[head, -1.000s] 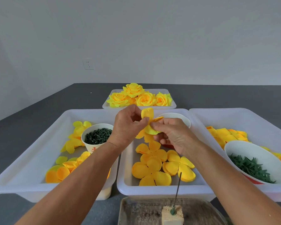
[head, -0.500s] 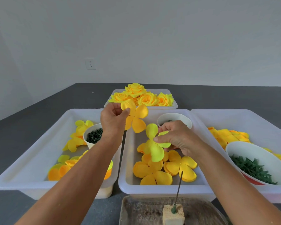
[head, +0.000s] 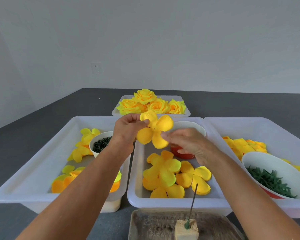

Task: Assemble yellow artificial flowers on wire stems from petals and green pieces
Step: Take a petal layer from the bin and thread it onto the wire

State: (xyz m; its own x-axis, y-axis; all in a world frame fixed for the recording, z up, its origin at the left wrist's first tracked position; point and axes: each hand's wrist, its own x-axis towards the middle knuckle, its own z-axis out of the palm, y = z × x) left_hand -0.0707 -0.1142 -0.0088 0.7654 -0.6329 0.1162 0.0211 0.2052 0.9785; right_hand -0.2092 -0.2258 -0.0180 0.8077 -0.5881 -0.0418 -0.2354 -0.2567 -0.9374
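My left hand (head: 127,131) pinches a four-lobed yellow petal piece (head: 155,129) by its upper left lobe, held up above the middle white tray (head: 137,172). My right hand (head: 190,144) reaches in from the right, and its fingertips pinch the edge of the lower right lobe. Loose yellow petal pieces (head: 164,172) lie piled in the middle tray, a greener one on top. A thin wire stem (head: 194,196) stands upright in a foam block (head: 186,230) at the near edge. Finished yellow flowers (head: 151,104) fill the back tray.
The left tray (head: 42,161) holds petals and a cup of dark green pieces (head: 101,144). In the right tray (head: 260,129) are more petals and a bowl of green pieces (head: 270,181). A red-and-white cup (head: 182,154) stands behind my right hand. The foam block sits on a worn metal tray (head: 145,226).
My right hand dropped its greenish petal piece onto the pile in the middle tray and moved up to the yellow piece. My left hand shifted that piece slightly right.
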